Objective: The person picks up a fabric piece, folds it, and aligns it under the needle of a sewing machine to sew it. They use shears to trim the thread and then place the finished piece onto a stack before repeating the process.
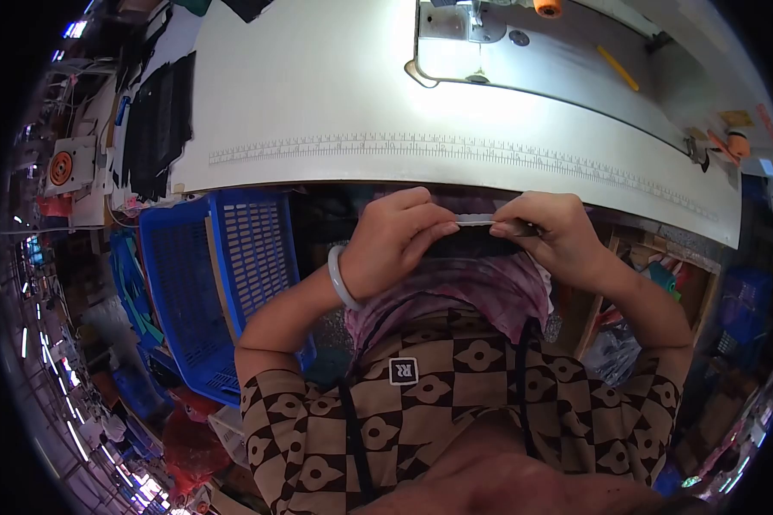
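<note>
Just below the front edge of the white sewing table [318, 167], a narrow whitish strip [475, 220] is stretched between my two hands. My left hand [399, 236], with a pale bangle [342, 276] at its wrist, pinches the strip's left end between thumb and fingers. The right end is pinched in my right hand [554, 232]. Dark material [472, 246] lies under the strip, above the pink tie-dyed cloth [455, 279] over my lap. How the strip joins the dark material is too small to tell.
A sewing machine [481, 26] stands at the table's far side, with a yellow stick [617, 67] on its bed. A printed ruler [404, 142] runs along the front edge. Black fabric [159, 129] lies at the left end. Below hangs a blue basket [258, 245]; a wooden drawer [700, 279] is at right.
</note>
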`<state>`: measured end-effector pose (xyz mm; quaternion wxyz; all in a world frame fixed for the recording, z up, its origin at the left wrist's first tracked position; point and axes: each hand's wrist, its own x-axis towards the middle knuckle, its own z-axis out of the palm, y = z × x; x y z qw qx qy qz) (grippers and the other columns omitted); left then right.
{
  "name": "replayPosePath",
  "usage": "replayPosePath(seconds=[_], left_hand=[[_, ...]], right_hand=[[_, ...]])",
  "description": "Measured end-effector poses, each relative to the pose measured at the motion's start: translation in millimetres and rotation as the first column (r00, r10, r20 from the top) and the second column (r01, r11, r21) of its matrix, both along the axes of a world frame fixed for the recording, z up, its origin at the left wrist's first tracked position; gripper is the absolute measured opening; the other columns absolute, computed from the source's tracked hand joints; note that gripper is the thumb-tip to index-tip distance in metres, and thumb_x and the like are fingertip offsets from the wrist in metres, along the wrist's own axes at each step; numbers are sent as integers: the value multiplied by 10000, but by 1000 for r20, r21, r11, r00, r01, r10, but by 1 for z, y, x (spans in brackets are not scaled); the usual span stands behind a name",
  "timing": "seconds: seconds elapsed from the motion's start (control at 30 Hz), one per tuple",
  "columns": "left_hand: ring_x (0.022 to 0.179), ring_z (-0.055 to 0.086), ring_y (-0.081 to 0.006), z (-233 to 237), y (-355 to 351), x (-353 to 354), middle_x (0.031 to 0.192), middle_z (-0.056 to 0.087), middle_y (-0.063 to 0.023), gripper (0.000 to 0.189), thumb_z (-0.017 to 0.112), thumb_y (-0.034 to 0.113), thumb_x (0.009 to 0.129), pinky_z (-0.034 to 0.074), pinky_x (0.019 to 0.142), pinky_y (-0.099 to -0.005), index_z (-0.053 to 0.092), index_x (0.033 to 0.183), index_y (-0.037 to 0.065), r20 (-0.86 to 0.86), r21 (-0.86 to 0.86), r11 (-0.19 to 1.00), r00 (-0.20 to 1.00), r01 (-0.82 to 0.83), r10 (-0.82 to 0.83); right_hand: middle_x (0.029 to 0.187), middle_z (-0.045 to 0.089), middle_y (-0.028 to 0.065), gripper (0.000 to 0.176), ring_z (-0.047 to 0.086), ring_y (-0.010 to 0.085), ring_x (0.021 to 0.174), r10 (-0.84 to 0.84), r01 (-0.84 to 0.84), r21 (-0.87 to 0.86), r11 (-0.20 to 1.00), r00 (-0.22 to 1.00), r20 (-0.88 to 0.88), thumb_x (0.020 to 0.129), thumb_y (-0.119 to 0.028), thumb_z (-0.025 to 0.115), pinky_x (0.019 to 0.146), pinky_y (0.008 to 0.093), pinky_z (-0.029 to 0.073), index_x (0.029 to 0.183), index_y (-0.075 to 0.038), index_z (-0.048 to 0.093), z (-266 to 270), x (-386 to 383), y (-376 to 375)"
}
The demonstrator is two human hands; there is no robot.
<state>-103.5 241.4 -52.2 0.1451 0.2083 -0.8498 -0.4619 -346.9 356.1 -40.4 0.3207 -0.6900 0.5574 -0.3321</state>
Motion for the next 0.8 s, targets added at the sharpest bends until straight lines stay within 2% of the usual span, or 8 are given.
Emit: replayPosePath(seconds=[0.07,0.17,0.37,0.47,0.5,0.6,0.7,0.8], left_hand=[[719,604,-318,16,-5,-4,793,582,-124,179,736,150,913,480,651,-406,727,1054,40,-79,-189,981,996,-50,36],[713,617,-338,51,-21,-21,788,606,-148,211,766,192,887,479,642,-420,728,1018,30,-45,-250,966,998,-59,49],[755,651,-370,45,-111,-61,801,653,-198,329,823,300,822,483,658,-443,715,948,15,39,-327,944,999,40,-29],[681,599,-325,41,-160,-86,719,587,-170,375,889,264,759,470,645,-394,695,907,-20,112,-286,954,992,92,-62],[723,612,-329,36,-171,-94,756,608,-164,374,890,265,753,474,669,-395,698,910,-15,163,-333,939,986,85,-31],[808,637,-337,28,-189,-105,830,651,-153,374,892,267,741,483,717,-397,703,916,-5,260,-418,905,965,75,40],[991,642,-328,30,-177,-99,1044,691,-142,360,873,243,752,496,830,-423,709,978,16,58,-671,740,992,-44,111],[1131,611,-336,22,-148,-93,1187,657,-132,363,836,267,799,490,923,-468,694,1036,31,-7,-576,817,999,23,-33]], right_hand=[[733,612,42,191,585,117,637,-84,78,43,996,984,154,863,-49,811,591,268,468,998,-46,675,10,2,-9],[729,606,32,246,569,89,630,-85,92,-54,994,989,122,875,-56,812,588,255,461,1069,-49,661,20,-5,-29],[778,621,52,406,593,110,636,-42,50,-183,982,998,47,843,-91,846,578,280,475,1183,-59,627,23,-32,-102],[854,634,65,427,632,171,663,-120,-14,-562,827,972,-202,793,-182,882,574,322,502,1132,-49,659,8,-56,-148],[854,634,65,427,632,171,663,-121,-18,-565,825,971,-207,793,-182,882,574,322,502,1132,-49,659,8,-60,-150],[913,639,70,419,658,232,710,48,-294,-452,842,875,-481,768,-247,877,590,361,527,1083,-41,694,7,-68,-142],[903,636,61,400,657,233,712,23,-271,-452,850,876,-482,769,-270,870,595,362,532,1059,-46,711,0,-67,-139],[899,636,60,373,660,235,719,18,-248,-433,866,882,-470,779,-258,859,602,367,539,1060,-54,722,-1,-67,-138]])
